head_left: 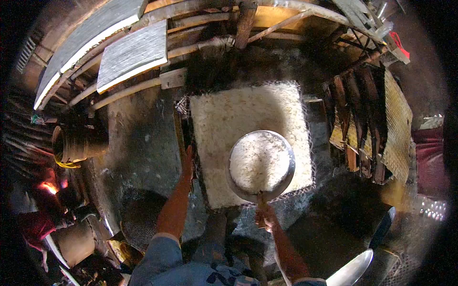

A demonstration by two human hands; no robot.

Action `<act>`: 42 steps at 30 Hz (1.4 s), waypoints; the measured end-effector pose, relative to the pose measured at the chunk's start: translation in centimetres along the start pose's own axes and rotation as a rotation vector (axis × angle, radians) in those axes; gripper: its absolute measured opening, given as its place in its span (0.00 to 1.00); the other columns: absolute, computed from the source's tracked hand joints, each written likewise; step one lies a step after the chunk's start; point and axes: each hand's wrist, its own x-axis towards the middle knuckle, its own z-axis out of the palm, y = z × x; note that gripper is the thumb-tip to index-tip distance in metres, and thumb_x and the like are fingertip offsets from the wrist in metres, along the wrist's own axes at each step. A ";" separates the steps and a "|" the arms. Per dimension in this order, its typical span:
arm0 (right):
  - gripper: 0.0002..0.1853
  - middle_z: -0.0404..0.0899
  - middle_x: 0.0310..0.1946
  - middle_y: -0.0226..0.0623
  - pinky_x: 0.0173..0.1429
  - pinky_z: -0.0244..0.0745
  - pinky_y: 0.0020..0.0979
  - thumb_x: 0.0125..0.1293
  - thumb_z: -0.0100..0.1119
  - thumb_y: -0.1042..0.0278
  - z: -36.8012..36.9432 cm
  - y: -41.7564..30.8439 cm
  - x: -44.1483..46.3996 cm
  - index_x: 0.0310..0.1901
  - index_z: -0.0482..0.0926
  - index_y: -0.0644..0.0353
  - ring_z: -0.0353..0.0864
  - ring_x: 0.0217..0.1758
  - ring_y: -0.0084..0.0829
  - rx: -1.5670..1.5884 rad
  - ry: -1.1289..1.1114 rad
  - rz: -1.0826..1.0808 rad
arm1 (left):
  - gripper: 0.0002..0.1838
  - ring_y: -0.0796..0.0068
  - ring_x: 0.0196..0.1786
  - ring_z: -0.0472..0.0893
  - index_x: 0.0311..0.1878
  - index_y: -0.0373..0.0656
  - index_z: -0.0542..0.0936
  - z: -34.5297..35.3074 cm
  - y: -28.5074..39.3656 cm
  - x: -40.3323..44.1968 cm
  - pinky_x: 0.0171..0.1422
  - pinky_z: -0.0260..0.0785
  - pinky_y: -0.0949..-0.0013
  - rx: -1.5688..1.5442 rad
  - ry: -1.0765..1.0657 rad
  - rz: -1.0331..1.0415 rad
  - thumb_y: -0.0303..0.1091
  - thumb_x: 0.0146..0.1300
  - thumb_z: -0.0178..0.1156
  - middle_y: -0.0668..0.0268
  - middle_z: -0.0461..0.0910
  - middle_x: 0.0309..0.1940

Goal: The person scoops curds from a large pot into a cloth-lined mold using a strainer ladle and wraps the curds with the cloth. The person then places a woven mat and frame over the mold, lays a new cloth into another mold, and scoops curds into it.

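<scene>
A round metal pan, heaped with whitish, crumbly, grain-like food, is held above the lower right part of a square tray. My right hand is closed around what looks like its short handle, at the near side. Whitish grains of similar look spread over the square tray, whose border looks dark and woven. Along the tray's left edge lies my left hand, fingers stretched out, nothing in it. Whether those fingers press on the edge or only rest beside it is unclear.
Fire glows at the far left, below a dark cylindrical vessel. Grey slabs lie on a wooden pole rack above left. Woven mats and dark boards lean at right. A shiny metal piece stands at lower right.
</scene>
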 end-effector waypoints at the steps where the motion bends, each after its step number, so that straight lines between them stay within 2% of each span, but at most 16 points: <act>1: 0.18 0.69 0.23 0.29 0.22 0.69 0.30 0.58 0.61 0.65 0.0 -1.1 1.0 0.47 0.66 0.54 0.69 0.20 0.26 -0.019 0.008 0.031 | 0.29 0.61 0.60 0.61 0.60 0.50 0.66 0.4 1.1 1.0 0.61 0.54 0.55 -0.013 0.010 0.001 0.57 0.62 0.46 0.63 0.61 0.59; 2: 0.11 0.66 0.20 0.28 0.19 0.66 0.28 0.59 0.56 0.71 2.1 -4.1 0.3 0.42 0.66 0.53 0.67 0.17 0.24 -0.100 0.129 0.103 | 0.29 0.62 0.60 0.61 0.60 0.50 0.66 0.7 1.8 1.6 0.61 0.54 0.56 -0.019 0.019 0.000 0.58 0.62 0.46 0.63 0.61 0.59; 6: 0.10 0.64 0.17 0.28 0.17 0.64 0.27 0.57 0.54 0.77 0.0 -8.0 0.6 0.34 0.64 0.54 0.66 0.16 0.23 -0.239 0.128 0.201 | 0.30 0.63 0.59 0.62 0.60 0.50 0.67 1.2 3.5 2.6 0.61 0.54 0.58 -0.047 0.045 -0.027 0.60 0.60 0.47 0.63 0.63 0.58; 16: 0.09 0.64 0.17 0.26 0.18 0.66 0.26 0.56 0.55 0.72 -4.3 -13.9 0.0 0.33 0.64 0.52 0.66 0.15 0.21 -0.532 0.256 0.234 | 0.34 0.67 0.56 0.65 0.59 0.50 0.68 1.2 4.3 0.3 0.59 0.55 0.62 -0.099 0.075 -0.078 0.65 0.57 0.48 0.65 0.67 0.54; 19: 0.10 0.67 0.20 0.27 0.18 0.68 0.27 0.55 0.57 0.70 -6.0 -14.7 -0.1 0.34 0.65 0.53 0.68 0.17 0.23 -0.590 0.257 0.163 | 0.35 0.68 0.55 0.65 0.59 0.50 0.68 0.4 3.3 -1.2 0.59 0.55 0.63 -0.139 0.093 -0.092 0.66 0.57 0.49 0.66 0.68 0.53; 22: 0.12 0.68 0.21 0.30 0.18 0.70 0.28 0.53 0.58 0.72 -7.2 -15.7 -0.3 0.36 0.65 0.56 0.70 0.18 0.24 -0.617 0.288 0.123 | 0.30 0.75 0.40 0.68 0.49 0.51 0.74 -2.7 -3.9 0.6 0.44 0.60 0.66 -0.229 0.122 -0.149 0.66 0.56 0.49 0.71 0.70 0.37; 27: 0.13 0.69 0.20 0.34 0.14 0.67 0.30 0.53 0.56 0.77 -7.8 -16.3 -1.4 0.39 0.64 0.60 0.69 0.15 0.25 -0.665 0.488 -0.178 | 0.24 0.81 0.27 0.64 0.41 0.51 0.77 -6.3 -7.8 -7.2 0.31 0.57 0.67 -0.245 0.063 0.090 0.63 0.60 0.48 0.74 0.66 0.24; 30: 0.15 0.68 0.23 0.35 0.12 0.63 0.29 0.52 0.56 0.79 -8.0 -15.2 -2.5 0.40 0.63 0.62 0.66 0.12 0.25 -0.445 0.591 -0.439 | 0.21 0.75 0.33 0.69 0.39 0.48 0.78 -7.3 -9.4 -11.0 0.33 0.62 0.61 0.277 0.116 0.097 0.56 0.62 0.48 0.70 0.70 0.29; 31: 0.16 0.67 0.22 0.33 0.12 0.62 0.29 0.51 0.56 0.79 -11.3 -12.9 0.1 0.40 0.63 0.62 0.65 0.12 0.25 -0.361 0.617 -0.710 | 0.19 0.72 0.35 0.70 0.38 0.47 0.78 -7.7 -10.1 -12.3 0.35 0.63 0.60 0.435 0.149 0.090 0.53 0.63 0.49 0.68 0.72 0.31; 33: 0.18 0.67 0.23 0.33 0.13 0.61 0.27 0.50 0.55 0.80 -11.4 -10.4 -0.6 0.43 0.63 0.62 0.65 0.12 0.24 -0.508 0.948 -0.878 | 0.18 0.68 0.38 0.72 0.38 0.45 0.78 -8.1 -16.6 -13.7 0.38 0.65 0.58 0.343 0.251 0.220 0.49 0.64 0.49 0.65 0.74 0.34; 34: 0.20 0.68 0.25 0.34 0.15 0.62 0.27 0.50 0.54 0.80 -12.7 -8.0 -0.6 0.46 0.62 0.63 0.66 0.14 0.23 -0.275 0.805 -1.100 | 0.17 0.66 0.37 0.73 0.38 0.44 0.78 -8.1 -19.2 -14.2 0.38 0.66 0.57 0.700 0.258 0.487 0.47 0.64 0.48 0.64 0.74 0.33; 36: 0.23 0.68 0.30 0.36 0.19 0.65 0.27 0.49 0.57 0.80 -12.0 -3.6 -6.6 0.47 0.60 0.63 0.68 0.19 0.24 -0.291 0.954 -1.147 | 0.15 0.61 0.37 0.74 0.39 0.44 0.78 -8.3 -22.4 -16.0 0.40 0.68 0.56 1.421 0.278 1.008 0.43 0.64 0.47 0.61 0.75 0.31; 37: 0.24 0.67 0.32 0.37 0.23 0.68 0.27 0.49 0.59 0.80 -11.6 -0.2 -10.9 0.48 0.59 0.63 0.70 0.24 0.26 -0.176 0.901 -1.202 | 0.16 0.61 0.37 0.75 0.39 0.43 0.78 -8.3 -23.3 -17.2 0.41 0.68 0.55 1.435 0.230 1.015 0.44 0.64 0.47 0.60 0.75 0.31; 39: 0.28 0.66 0.38 0.40 0.39 0.71 0.29 0.48 0.62 0.79 -13.4 7.6 -18.9 0.50 0.60 0.65 0.71 0.37 0.34 -0.255 1.071 -1.279 | 0.17 0.59 0.39 0.76 0.40 0.42 0.78 -7.9 -25.4 -20.8 0.43 0.68 0.54 1.462 0.122 1.025 0.45 0.64 0.46 0.58 0.76 0.32; 40: 0.22 0.66 0.43 0.40 0.53 0.65 0.40 0.50 0.62 0.75 -14.9 12.3 -24.0 0.46 0.64 0.67 0.68 0.44 0.39 -0.612 1.288 -1.313 | 0.18 0.58 0.40 0.76 0.40 0.42 0.78 -7.8 -26.4 -22.5 0.45 0.68 0.54 1.481 0.063 1.030 0.45 0.64 0.46 0.57 0.76 0.33; 42: 0.23 0.68 0.41 0.40 0.54 0.65 0.35 0.44 0.63 0.78 -17.4 21.8 -34.9 0.45 0.67 0.68 0.68 0.46 0.36 -0.752 1.257 -1.035 | 0.20 0.57 0.42 0.76 0.41 0.41 0.78 -7.6 -28.3 -25.5 0.48 0.67 0.54 1.394 -0.117 0.798 0.47 0.63 0.45 0.56 0.77 0.36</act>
